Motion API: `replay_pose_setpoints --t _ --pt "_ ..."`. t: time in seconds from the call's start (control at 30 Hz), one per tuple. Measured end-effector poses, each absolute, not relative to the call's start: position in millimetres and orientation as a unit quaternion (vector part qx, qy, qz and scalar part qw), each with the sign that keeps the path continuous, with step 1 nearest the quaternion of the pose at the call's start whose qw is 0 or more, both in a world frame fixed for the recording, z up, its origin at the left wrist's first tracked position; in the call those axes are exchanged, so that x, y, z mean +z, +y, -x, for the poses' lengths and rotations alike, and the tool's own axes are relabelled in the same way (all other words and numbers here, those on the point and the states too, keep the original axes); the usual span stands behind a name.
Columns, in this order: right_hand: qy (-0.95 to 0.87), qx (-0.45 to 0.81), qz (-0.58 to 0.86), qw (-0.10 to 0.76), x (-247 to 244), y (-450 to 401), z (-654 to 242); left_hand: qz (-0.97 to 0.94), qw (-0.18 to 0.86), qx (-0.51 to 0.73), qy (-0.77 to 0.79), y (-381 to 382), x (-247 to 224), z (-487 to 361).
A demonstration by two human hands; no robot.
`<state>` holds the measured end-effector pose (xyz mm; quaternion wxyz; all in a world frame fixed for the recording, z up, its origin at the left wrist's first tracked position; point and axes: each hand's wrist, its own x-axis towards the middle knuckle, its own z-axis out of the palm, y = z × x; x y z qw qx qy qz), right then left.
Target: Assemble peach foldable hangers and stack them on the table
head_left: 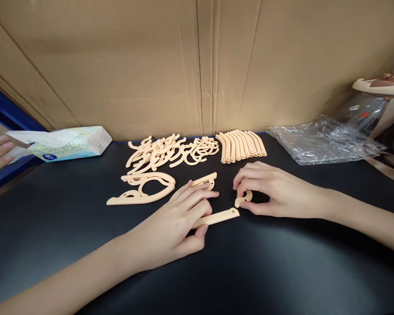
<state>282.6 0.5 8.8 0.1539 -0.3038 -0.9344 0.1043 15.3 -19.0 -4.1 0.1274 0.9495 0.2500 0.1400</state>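
While your left hand [190,210] pinches the strip [218,217], long axis running rightward and slightly away, your right hand [265,190], nearer its holed end, has fingers and thumb closed on the small hook [247,198] just past that end. Behind the strip: curved pieces [157,153], strip row [241,146]; left and behind, hanger [146,199].
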Motion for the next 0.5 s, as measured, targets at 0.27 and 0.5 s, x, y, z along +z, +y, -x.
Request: replay_pose_setpoints --t 0.27,0.5 --pt "-0.922 0.071 0.31 0.219 -3 -4 -276 -0.954 0.109 0.14 0.241 -19 -6 -14" --pt "-0.901 0.062 0.345 0.254 -8 -12 -273 -0.953 0.106 0.135 0.25 -17 -4 -15"
